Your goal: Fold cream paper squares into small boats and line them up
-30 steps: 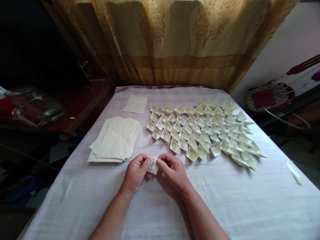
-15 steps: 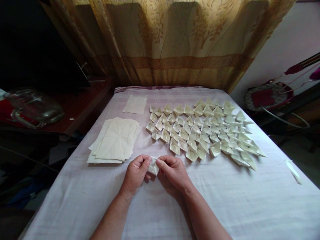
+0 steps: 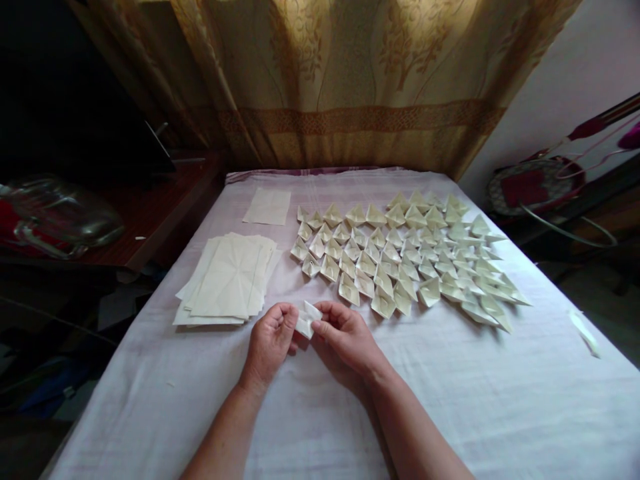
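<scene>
Both my hands meet over the near middle of a white cloth-covered table [image 3: 450, 400]. My left hand [image 3: 269, 343] and my right hand [image 3: 345, 340] each pinch one side of a small folded piece of cream paper [image 3: 307, 319] held just above the cloth. Beyond my hands lie several finished paper boats [image 3: 400, 257] in loose rows. A stack of flat creased sheets [image 3: 230, 279] lies to the left of my left hand.
A single small sheet [image 3: 267, 205] lies at the far left of the table. A paper scrap [image 3: 584, 331] sits near the right edge. A patterned curtain [image 3: 350, 87] hangs behind. A dark wooden side table with a glass jar [image 3: 65, 217] stands to the left.
The folded paper has opened slightly between my fingers and stands a little higher. The view has shifted slightly; both hands stay in the same place.
</scene>
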The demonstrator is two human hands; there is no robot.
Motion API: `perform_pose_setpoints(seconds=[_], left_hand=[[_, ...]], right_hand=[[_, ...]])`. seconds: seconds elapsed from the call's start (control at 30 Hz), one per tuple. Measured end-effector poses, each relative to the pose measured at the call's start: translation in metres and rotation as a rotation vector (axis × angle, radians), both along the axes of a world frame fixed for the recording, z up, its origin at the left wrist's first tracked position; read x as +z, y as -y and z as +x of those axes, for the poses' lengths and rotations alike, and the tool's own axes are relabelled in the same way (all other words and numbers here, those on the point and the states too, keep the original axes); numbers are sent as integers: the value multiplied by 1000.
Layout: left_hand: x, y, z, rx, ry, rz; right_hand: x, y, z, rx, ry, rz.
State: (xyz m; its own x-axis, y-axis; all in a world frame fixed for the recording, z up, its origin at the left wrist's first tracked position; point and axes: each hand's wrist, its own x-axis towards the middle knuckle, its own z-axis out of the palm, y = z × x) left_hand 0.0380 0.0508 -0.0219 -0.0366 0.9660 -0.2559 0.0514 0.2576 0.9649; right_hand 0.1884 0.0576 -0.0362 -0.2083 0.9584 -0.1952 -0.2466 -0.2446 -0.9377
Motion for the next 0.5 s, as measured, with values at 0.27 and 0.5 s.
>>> perform_pose_setpoints(seconds=[0.27,0.5], left_hand=[[-1,1,-2,-174,13,-79],[-1,0,-3,-219,-52,9]], right_hand=[[5,-2,-2,-88,-26,-18],[11,-1,-3,-51,99,58]])
